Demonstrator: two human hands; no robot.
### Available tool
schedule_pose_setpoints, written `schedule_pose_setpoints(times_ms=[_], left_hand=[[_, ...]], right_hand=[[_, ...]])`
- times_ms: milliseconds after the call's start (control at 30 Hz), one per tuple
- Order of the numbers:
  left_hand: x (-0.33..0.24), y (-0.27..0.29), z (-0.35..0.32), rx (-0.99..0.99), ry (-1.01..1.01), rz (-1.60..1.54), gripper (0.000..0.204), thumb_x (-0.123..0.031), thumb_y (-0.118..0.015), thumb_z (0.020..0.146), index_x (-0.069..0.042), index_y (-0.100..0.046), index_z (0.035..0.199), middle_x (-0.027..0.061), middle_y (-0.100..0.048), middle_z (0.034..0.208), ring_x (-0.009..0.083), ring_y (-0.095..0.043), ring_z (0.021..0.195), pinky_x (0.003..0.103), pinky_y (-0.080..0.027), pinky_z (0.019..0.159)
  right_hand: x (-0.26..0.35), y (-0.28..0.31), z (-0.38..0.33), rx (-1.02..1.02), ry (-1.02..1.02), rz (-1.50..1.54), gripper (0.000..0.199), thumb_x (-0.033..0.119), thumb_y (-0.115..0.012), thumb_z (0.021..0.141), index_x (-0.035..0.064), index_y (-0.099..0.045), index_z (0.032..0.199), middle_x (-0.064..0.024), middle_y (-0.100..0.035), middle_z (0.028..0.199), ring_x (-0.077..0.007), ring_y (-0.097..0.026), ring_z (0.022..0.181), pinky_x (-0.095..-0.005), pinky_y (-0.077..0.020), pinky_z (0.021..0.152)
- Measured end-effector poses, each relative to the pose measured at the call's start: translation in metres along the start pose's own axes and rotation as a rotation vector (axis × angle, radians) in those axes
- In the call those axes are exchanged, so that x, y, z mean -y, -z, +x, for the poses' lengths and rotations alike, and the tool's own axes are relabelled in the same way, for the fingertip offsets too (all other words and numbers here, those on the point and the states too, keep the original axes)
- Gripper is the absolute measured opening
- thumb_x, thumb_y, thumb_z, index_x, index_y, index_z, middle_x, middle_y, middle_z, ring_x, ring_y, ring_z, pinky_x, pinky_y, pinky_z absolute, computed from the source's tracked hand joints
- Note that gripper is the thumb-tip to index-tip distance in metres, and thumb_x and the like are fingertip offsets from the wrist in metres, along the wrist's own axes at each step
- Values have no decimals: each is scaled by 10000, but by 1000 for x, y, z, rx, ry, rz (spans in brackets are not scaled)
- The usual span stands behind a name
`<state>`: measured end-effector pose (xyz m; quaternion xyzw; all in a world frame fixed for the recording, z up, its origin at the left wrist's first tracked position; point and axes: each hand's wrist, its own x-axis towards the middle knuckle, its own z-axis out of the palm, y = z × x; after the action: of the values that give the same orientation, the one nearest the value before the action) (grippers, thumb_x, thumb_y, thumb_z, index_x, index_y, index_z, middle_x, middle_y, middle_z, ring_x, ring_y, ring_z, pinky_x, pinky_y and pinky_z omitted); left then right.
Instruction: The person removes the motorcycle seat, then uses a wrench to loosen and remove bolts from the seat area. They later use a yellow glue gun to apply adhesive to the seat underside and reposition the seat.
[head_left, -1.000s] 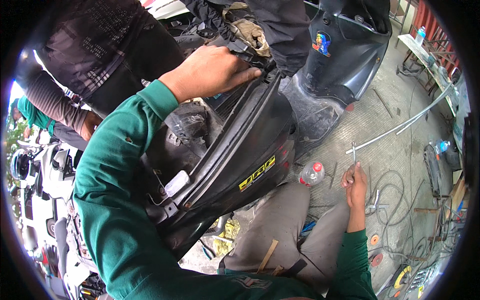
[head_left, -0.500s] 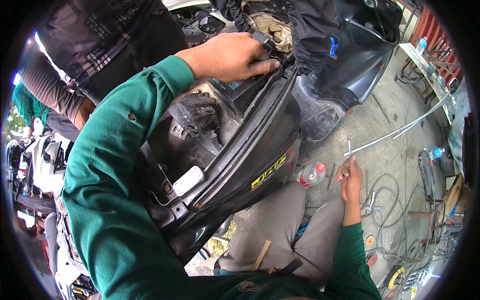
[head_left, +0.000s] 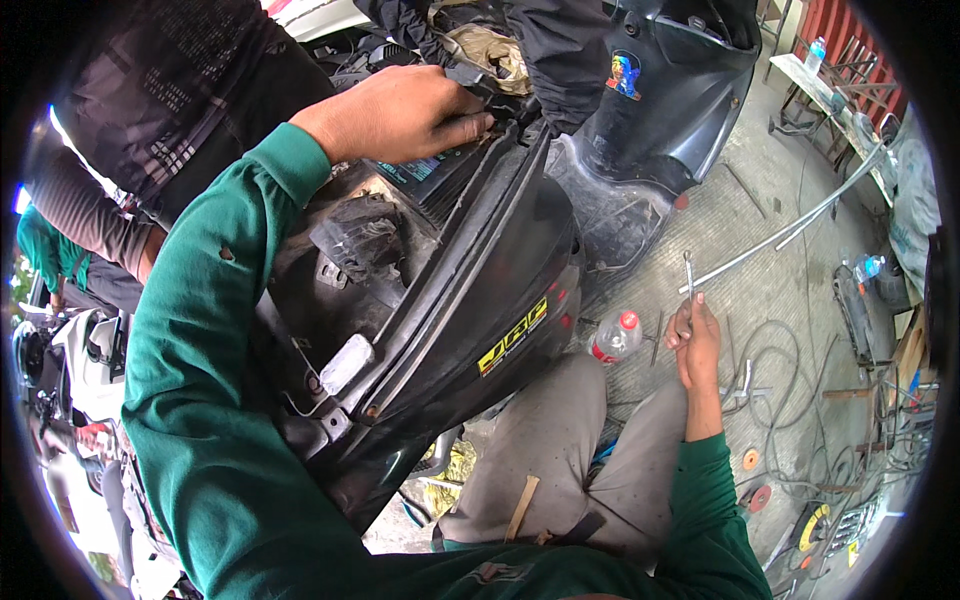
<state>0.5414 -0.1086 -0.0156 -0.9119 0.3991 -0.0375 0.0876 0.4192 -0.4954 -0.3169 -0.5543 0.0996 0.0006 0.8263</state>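
My left hand [head_left: 410,112] reaches to the far end of a scooter's opened black body [head_left: 490,300]. Its fingers curl down by the panel's upper edge, with the thumb pressed alongside; what they hold is hidden. Just below it sits a black battery [head_left: 428,188], partly covered by the hand. My right hand [head_left: 695,342] is raised over the floor beside my right knee. It is closed on a thin metal wrench [head_left: 688,268], whose ring end points up and away. A dark crumpled rubber piece [head_left: 358,238] lies in the scooter's open bay.
A clear bottle with a red cap [head_left: 618,338] stands by my knee. Hoses [head_left: 775,375], grinding discs [head_left: 760,497] and tools lie at the right. A person in dark clothes [head_left: 190,100] stands at the far left. A bench [head_left: 830,88] stands at the far right.
The view has shifted slightly, so the scooter and left hand appear further left. My left hand stays at the same part of the scooter. The right hand still holds the wrench upright.
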Motion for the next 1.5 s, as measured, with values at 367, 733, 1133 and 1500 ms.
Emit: schedule_pose_setpoints(times_ms=[367, 733, 1133, 1500], left_hand=[[12, -2, -3, 81, 269, -594, 377, -357, -501, 1090, -9, -648, 1077, 76, -594, 668, 173, -589, 634, 343, -500, 674], [15, -25, -18, -78, 261, -1020, 317, -351, -466, 1125, -52, -540, 1050, -25, -465, 762, 77, -429, 693, 255, -360, 653], [20, -25, -24, -45, 206, -1053, 325, -365, -484, 1109, -67, -549, 996, -36, -445, 713, 79, -397, 673, 271, -352, 649], [20, -19, -27, 1, 188, -1096, 292, -347, -497, 1108, -69, -551, 1040, -41, -441, 730, 63, -396, 687, 249, -331, 652]], right_hand=[[-2, 0, 0, -10, 14, -41, 414, 470, -501, 1085, 103, -483, 894, 7, -404, 689, -123, -448, 617, -281, -391, 563], [105, -160, -3, 346, 739, -546, 141, 120, -638, 1010, -4, -599, 1064, -34, -667, 945, -61, -528, 757, -237, -436, 700], [119, -250, 39, 371, 911, -621, 142, 53, -649, 964, -5, -620, 1090, -104, -676, 885, -237, -624, 766, -355, -531, 714], [124, -257, 44, 439, 921, -678, 242, 15, -606, 930, -25, -545, 1160, -140, -699, 990, -371, -612, 1029, -477, -508, 921]])
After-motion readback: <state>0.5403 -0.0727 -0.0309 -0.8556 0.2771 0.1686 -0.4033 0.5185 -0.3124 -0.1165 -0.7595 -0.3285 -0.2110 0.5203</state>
